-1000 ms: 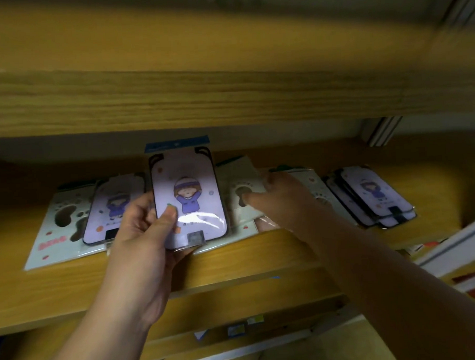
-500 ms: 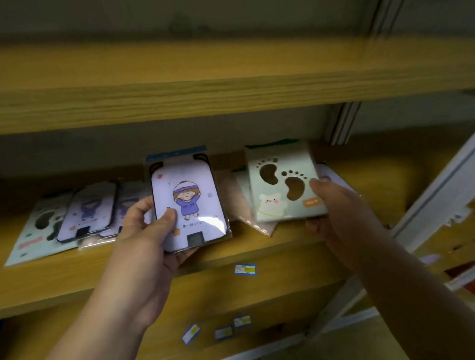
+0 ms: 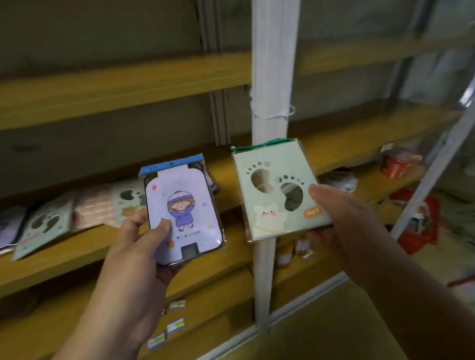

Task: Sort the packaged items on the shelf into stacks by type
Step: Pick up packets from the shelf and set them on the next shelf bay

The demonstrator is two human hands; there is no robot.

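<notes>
My left hand (image 3: pixel 136 247) grips a purple packet with a cartoon child in a hat (image 3: pixel 183 209), held upright in front of the wooden shelf (image 3: pixel 71 258). My right hand (image 3: pixel 341 218) holds a pale green packet with footprint cut-outs and a white bear (image 3: pixel 275 194) by its right edge, in front of the white shelf post (image 3: pixel 272 69). Further packets lie flat on the shelf to the left: a footprint packet (image 3: pixel 42 223), a pink one (image 3: pixel 93 208) and another footprint one (image 3: pixel 128 201). A purple packet (image 3: pixel 4 228) lies at the far left edge.
A higher wooden shelf (image 3: pixel 104 90) runs above. Red packaged goods (image 3: pixel 401 161) and a red-and-white bag (image 3: pixel 420 220) sit on the shelving to the right. Small price labels (image 3: pixel 176 305) are stuck on the lower shelf edges. A slanted white bar (image 3: pixel 442 160) crosses at the right.
My right hand picked up the footprint packet from the shelf and carried it rightwards. The view swung to the right, so the shelf's packets now lie at the left.
</notes>
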